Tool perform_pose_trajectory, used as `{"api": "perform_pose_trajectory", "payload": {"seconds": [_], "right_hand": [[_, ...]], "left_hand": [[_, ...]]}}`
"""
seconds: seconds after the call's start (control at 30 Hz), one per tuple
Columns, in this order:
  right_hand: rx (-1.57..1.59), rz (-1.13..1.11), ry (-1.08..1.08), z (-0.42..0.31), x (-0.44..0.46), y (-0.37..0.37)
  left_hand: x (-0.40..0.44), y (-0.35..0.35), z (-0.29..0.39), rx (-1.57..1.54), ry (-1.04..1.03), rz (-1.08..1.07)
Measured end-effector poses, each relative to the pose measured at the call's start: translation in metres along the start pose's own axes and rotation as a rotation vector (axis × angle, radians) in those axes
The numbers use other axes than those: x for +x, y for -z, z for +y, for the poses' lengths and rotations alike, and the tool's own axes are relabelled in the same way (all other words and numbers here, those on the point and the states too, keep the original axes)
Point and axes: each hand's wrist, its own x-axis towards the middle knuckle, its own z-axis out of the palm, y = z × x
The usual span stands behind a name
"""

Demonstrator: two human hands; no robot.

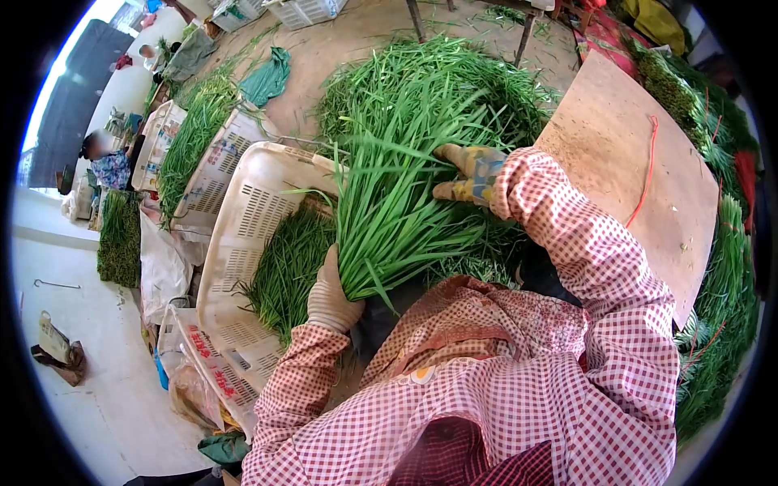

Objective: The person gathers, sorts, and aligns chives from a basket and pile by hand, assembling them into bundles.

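Leaves in 1 big green bunch lie between your 2 hands, right in front of you. Your left hand, in a pale striped glove, is curled round the near left end of the bunch, with the thumb up along its side, so the leaves are pinched there. From that hand, the bunch runs far and to the right. Its long way leans a bit right as it goes far, and it opens up like a fan.

Your right hand is at the right side of the fan, up by the far part. Its fingers are spread, with a gap between them, and they point left at the leaves. You can't tell from here if they press on the leaves. Your left hand is nearer the tight end, and your right hand is nearer the loose tips.

The leaves are long, thin and flat, bright green and a bit shiny. Some bend over, and 1 or more poke out near you. Past the bunch is a big messy pile of the same kind of green. To the left is a white basket with more greens in it.
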Motion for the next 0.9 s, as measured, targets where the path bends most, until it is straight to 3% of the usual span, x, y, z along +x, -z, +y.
{"api": "perform_pose_trajectory", "payload": {"seconds": [0.2,0.23,0.27,0.33,0.4,0.47,0.6,0.63,0.7,0.77,0.83,0.87,0.9], "right_hand": [[-0.222,-0.024,0.075,-0.001,0.028,-0.029],[-0.106,-0.020,0.053,0.031,0.058,-0.056],[-0.037,0.034,-0.150,-0.003,0.027,-0.030],[0.116,0.465,-0.126,0.056,0.054,-0.038],[0.454,0.699,-0.209,0.088,0.042,-0.019],[0.899,0.653,-0.375,0.107,0.027,0.017],[0.821,0.666,-0.192,0.093,0.001,0.072],[0.663,0.602,-0.085,0.063,-0.003,0.073],[0.980,0.321,0.431,0.041,0.017,0.054],[0.794,0.215,0.573,0.006,0.022,0.037],[-0.001,0.246,0.260,-0.037,0.014,0.034],[-0.165,0.152,0.243,-0.043,0.021,0.031],[0.223,0.008,-0.175,-0.057,0.039,0.025]], "left_hand": [[-0.010,0.011,0.010,0.053,0.002,0.058],[-0.010,0.015,0.015,0.047,0.008,0.059],[-0.010,0.020,0.022,0.055,0.044,0.017],[-0.011,0.022,0.024,0.049,0.085,-0.013],[-0.012,0.022,0.022,0.117,0.020,-0.005],[-0.013,0.023,0.024,0.135,0.094,-0.066],[-0.011,0.015,0.017,0.186,0.031,-0.078],[-0.010,0.014,0.017,0.181,-0.013,-0.043],[-0.008,0.017,0.020,0.178,-0.059,-0.009],[-0.006,0.024,0.025,0.157,-0.037,-0.073],[-0.007,0.023,0.025,0.165,-0.016,-0.076],[-0.009,0.023,0.025,0.174,0.007,-0.080],[-0.012,0.024,0.026,0.178,0.011,-0.082]]}}
